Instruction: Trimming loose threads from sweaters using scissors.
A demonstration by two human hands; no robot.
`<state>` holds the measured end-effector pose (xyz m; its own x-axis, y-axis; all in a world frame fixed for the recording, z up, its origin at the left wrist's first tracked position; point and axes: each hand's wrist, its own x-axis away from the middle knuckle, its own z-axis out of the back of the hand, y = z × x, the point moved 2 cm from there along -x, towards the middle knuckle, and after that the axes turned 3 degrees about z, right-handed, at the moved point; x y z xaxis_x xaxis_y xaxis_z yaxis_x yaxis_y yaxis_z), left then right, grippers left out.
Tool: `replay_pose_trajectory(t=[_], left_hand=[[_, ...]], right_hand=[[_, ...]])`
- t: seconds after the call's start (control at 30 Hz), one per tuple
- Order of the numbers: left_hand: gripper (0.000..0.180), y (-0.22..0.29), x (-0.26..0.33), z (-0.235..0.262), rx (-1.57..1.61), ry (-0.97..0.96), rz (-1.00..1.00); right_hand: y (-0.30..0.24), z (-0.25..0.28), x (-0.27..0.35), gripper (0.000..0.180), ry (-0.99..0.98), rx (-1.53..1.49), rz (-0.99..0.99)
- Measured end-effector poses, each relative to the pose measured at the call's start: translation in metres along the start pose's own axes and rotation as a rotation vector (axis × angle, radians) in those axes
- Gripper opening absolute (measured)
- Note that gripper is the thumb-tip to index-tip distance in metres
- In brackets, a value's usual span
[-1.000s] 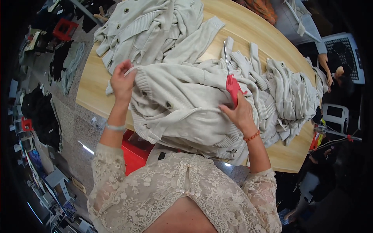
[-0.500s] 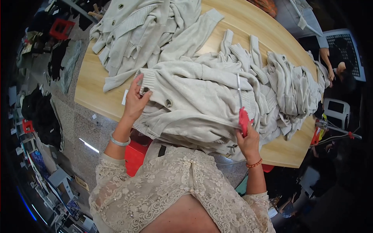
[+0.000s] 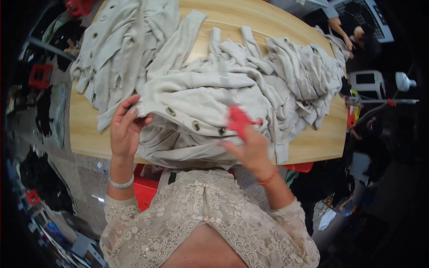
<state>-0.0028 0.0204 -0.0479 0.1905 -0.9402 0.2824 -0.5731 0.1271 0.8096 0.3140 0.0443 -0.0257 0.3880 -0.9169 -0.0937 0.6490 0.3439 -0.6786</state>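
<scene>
A cream knit cardigan [image 3: 183, 96] with dark round buttons lies across the table at the front. My left hand [image 3: 127, 127] pinches its left edge between thumb and fingers. In my right hand [image 3: 254, 152] are red-handled scissors [image 3: 237, 119], held over the cardigan's right part. The blades point toward the far side and are blurred by motion, so I cannot tell how far they are apart. Under the cardigan, more cream knitwear is partly hidden.
Heaped cream cardigans [image 3: 120, 53] cover the table's far left. Another pile [image 3: 304, 76] is on the right of the wooden table [image 3: 263, 18]. A co-worker's arm [image 3: 340, 31] shows at far right, above a white chair [image 3: 367, 82]. A red stool [image 3: 145, 194] stands below the front edge.
My right hand has swung left with the scissors. More of the cardigan's button row shows, and its left edge is gathered in my left hand. The whole view has shifted.
</scene>
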Motion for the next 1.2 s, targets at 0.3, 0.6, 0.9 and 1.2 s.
replay_pose_trajectory(t=[0.3,0.6,0.9,1.2], left_hand=[[0.024,0.05,0.036,0.025,0.008,0.016,-0.227],[0.027,-0.063,0.055,0.069,-1.104,-0.031,0.071],[0.035,-0.072,0.069,0.05,-1.468,-0.148,-0.509],[0.023,-0.079,0.051,0.083,-1.122,-0.263,-0.17]], right_hand=[[0.04,-0.023,-0.041,0.021,0.281,0.317,-0.025],[0.098,0.097,0.045,0.041,-0.127,0.793,-0.511],[0.077,0.072,0.097,0.025,-0.024,0.673,-0.352],[-0.014,0.02,0.086,0.029,-0.356,0.223,-0.047]])
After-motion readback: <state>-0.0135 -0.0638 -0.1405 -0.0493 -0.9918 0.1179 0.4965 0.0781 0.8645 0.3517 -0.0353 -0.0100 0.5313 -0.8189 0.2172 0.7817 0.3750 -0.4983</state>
